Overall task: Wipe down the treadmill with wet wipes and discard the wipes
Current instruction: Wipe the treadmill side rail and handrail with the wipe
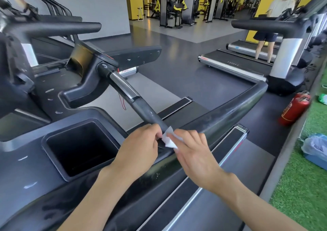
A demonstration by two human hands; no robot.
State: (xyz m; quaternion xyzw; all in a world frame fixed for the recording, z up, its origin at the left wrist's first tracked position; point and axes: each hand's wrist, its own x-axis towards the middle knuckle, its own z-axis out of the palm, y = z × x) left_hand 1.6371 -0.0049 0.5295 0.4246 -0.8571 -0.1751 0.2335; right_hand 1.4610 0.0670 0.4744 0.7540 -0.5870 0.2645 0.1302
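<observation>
Both forearms are cut off at the bottom edge. The left hand (139, 142) pinches the small white wet wipe (169, 141) with curled fingers. The right hand (192, 151) lays nearly straight fingers on it, its grip hidden, so I cannot tell. The wipe sits on the treadmill handrail (230, 112), partly covered. Beyond, a red fire extinguisher (295, 111) lies on the floor, and a blurred person (276, 18) stands farther off.

Red script "Fitness" on silver rail end (127, 71) behind console; same on far treadmill deck corner (204, 59). White wall (99, 6) lettering, partly legible: "wow".
</observation>
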